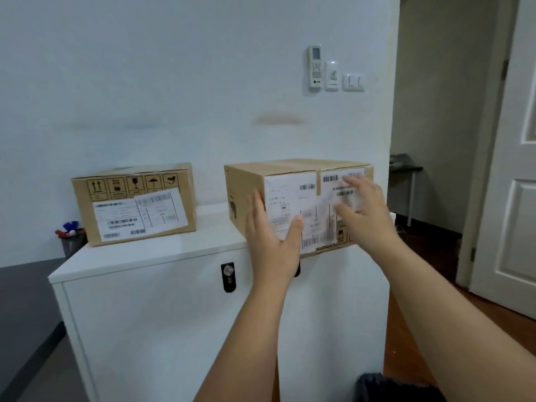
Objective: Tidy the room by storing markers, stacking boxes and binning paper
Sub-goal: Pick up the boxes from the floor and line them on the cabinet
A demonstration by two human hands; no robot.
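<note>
The white cabinet point(162, 256) carries both boxes on its top: the right-hand box point(290, 198) at the front right corner, overhanging the edge a little, and the left-hand box point(133, 204) well apart, further back. You look set to lift the right one onto the left. Both your hands are spread and hold nothing — the left hand point(269, 236) over the labelled front face, the right hand point(359, 210) blurred before it, so contact is unclear. Take the two side faces, not the label, and lift level. The markers point(69, 227) sit in a cup half hidden behind the cabinet; the dark thing at the bottom edge point(397, 387) is cut off — perhaps a bin.
</note>
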